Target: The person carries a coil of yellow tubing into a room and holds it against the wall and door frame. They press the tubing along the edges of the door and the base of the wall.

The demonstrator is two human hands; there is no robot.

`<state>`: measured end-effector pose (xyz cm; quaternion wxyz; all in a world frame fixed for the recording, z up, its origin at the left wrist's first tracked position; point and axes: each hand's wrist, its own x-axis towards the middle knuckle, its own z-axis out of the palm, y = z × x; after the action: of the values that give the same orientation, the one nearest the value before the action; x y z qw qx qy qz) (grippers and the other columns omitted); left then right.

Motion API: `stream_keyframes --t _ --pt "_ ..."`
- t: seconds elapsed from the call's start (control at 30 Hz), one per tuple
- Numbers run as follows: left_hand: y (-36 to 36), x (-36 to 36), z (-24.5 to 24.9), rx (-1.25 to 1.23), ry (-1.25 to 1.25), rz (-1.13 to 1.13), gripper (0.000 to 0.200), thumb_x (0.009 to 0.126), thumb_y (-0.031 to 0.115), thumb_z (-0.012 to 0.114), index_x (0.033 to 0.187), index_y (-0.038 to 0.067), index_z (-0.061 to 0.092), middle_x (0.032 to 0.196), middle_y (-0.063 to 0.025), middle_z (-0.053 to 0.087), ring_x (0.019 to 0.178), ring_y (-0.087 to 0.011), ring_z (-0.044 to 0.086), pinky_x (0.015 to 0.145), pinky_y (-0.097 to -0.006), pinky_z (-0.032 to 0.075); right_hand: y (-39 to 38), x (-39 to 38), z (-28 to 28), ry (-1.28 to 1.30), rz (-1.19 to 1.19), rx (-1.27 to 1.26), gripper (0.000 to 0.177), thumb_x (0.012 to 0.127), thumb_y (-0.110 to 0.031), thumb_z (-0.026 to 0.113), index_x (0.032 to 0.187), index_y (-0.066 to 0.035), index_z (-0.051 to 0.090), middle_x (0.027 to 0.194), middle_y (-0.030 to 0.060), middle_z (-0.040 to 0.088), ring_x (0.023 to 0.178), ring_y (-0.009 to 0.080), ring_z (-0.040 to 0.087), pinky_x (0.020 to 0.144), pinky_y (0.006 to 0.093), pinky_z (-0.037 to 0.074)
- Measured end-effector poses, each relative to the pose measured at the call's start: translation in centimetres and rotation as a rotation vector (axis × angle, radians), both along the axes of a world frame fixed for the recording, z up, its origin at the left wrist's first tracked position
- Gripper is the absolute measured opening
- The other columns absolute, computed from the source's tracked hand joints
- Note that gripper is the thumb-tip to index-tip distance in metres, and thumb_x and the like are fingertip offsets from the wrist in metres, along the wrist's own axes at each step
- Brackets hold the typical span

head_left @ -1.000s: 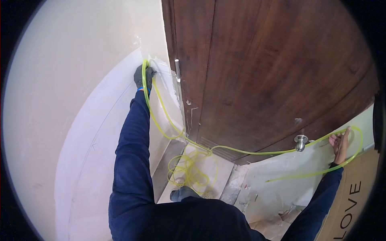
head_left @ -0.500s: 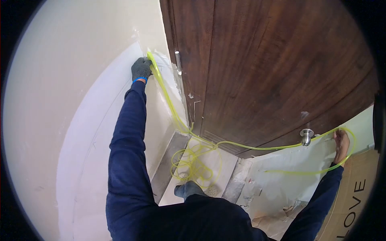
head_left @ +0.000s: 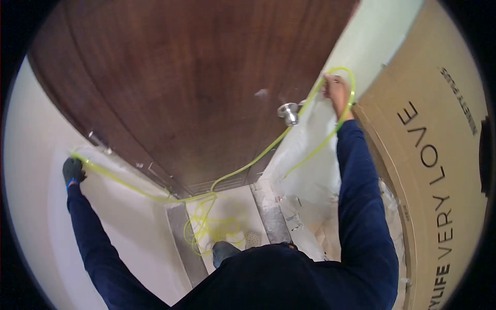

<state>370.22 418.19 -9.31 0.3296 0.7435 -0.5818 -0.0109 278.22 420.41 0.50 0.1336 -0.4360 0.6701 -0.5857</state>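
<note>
A thin yellow-green flexible hose [head_left: 247, 167] runs between my hands across the bottom of a dark wooden door [head_left: 206, 77]. At the far left, my left hand [head_left: 73, 171], in a dark grey glove, is closed on one stretch of it against the pale wall. My bare right hand [head_left: 337, 92] pinches the hose beside the right edge of the door, above the round metal doorknob [head_left: 289, 113]. From there the hose loops over my right wrist and its end hangs down by the white wall. More hose lies in loose coils on the floor near my feet.
A large cardboard box [head_left: 421, 196] with printed lettering stands close on my right. Grey sill strips [head_left: 268, 214] edge the light floor tile. Crumpled wrapping and debris lie low on the right. A metal bolt [head_left: 97, 138] sits by the door's left edge.
The view has swung to the right, bringing more of the cardboard box into sight. My right hand now appears higher beside the door with the hose; my left hand remains at the left wall.
</note>
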Motion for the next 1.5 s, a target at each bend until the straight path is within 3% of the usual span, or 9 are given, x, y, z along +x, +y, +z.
stream_keyframes --t 0.07,0.2,0.4,0.53,0.67,0.8,0.9,1.17,1.5 --pt "1.0 -2.3 1.5 0.052 0.231 0.045 0.024 0.084 0.023 0.051 0.072 0.002 0.053 0.057 -0.0141 0.054 0.042 -0.0262 0.057 0.038 -0.0406 0.049 0.3 0.2 0.0 0.166 -0.094 0.178 0.048 0.090 -0.048 0.058 0.077 -0.002 0.059 0.060 0.0070 0.057 0.048 0.0178 0.057 0.045 0.0314 0.049" --pt "0.4 -2.5 1.5 0.127 0.337 0.118 0.016 0.081 0.020 0.052 0.077 0.005 0.052 0.059 -0.0111 0.052 0.041 -0.0228 0.055 0.036 -0.0388 0.049 0.5 1.4 -0.8 -0.204 -0.021 0.354 0.069 0.092 -0.063 0.039 0.081 0.003 0.056 0.063 0.0114 0.059 0.050 0.0235 0.062 0.046 0.0378 0.053" --pt "-0.3 -1.4 0.8 0.131 0.347 0.145 0.015 0.084 0.021 0.054 0.081 0.006 0.054 0.062 -0.0114 0.054 0.041 -0.0228 0.055 0.036 -0.0380 0.049 -1.9 1.2 -3.1 -0.337 0.028 0.324 0.080 0.093 -0.066 0.023 0.087 0.006 0.056 0.074 0.0181 0.063 0.064 0.0284 0.065 0.061 0.0402 0.056" --pt "-2.9 6.2 -4.0 0.046 -0.152 -0.144 0.018 0.085 0.024 0.055 0.083 0.005 0.055 0.063 -0.0122 0.055 0.044 -0.0252 0.056 0.039 -0.0380 0.049 -2.4 -2.8 -4.5 -0.016 0.243 0.208 0.080 0.096 -0.061 0.019 0.074 0.005 0.058 0.078 0.0186 0.064 0.066 0.0267 0.065 0.069 0.0336 0.054" --pt "-2.9 6.2 -3.7 0.074 -0.253 -0.170 0.017 0.081 0.021 0.058 0.084 0.004 0.057 0.065 -0.0142 0.057 0.056 -0.0317 0.058 0.053 -0.0406 0.049 -2.6 -4.8 -3.8 -0.244 0.547 0.268 0.057 0.098 -0.045 0.036 0.075 0.002 0.059 0.076 0.0135 0.064 0.074 0.0243 0.065 0.076 0.0324 0.053" --pt "-1.6 3.2 -1.5 0.152 0.040 0.011 0.020 0.081 0.023 0.059 0.083 0.004 0.058 0.066 -0.0153 0.058 0.060 -0.0325 0.059 0.057 -0.0422 0.049 -1.3 -4.0 -4.4 0.281 0.418 0.254 0.014 0.079 -0.013 0.062 0.071 -0.004 0.055 0.069 0.0045 0.057 0.067 0.0157 0.057 0.066 0.0278 0.047" --pt "1.4 -4.7 3.1 0.214 0.357 0.188 0.025 0.083 0.028 0.058 0.081 0.004 0.059 0.067 -0.0162 0.059 0.059 -0.0308 0.060 0.056 -0.0433 0.049 -1.5 -5.0 -6.0 0.283 0.260 0.138 0.015 0.068 -0.003 0.067 0.069 -0.006 0.052 0.067 0.0001 0.054 0.064 0.0106 0.049 0.060 0.0259 0.042" --pt "-1.1 0.3 -0.7 0.081 0.232 0.091 0.021 0.088 0.026 0.054 0.080 0.007 0.054 0.060 -0.0104 0.053 0.040 -0.0212 0.052 0.034 -0.0372 0.047 -0.8 -4.6 -4.1 0.545 0.255 0.196 0.019 0.066 -0.004 0.066 0.069 -0.007 0.048 0.063 0.0006 0.048 0.061 0.0113 0.046 0.056 0.0298 0.040" --pt "-0.5 -0.7 -0.3 0.076 0.315 0.130 0.025 0.088 0.027 0.053 0.077 0.005 0.053 0.060 -0.0109 0.053 0.041 -0.0240 0.055 0.035 -0.0376 0.047 -0.8 -4.1 -8.2 1.172 0.158 -0.111 0.008 0.075 0.005 0.051 0.080 -0.001 0.050 0.084 0.0191 0.052 0.082 0.0399 0.052 0.071 0.0462 0.045"
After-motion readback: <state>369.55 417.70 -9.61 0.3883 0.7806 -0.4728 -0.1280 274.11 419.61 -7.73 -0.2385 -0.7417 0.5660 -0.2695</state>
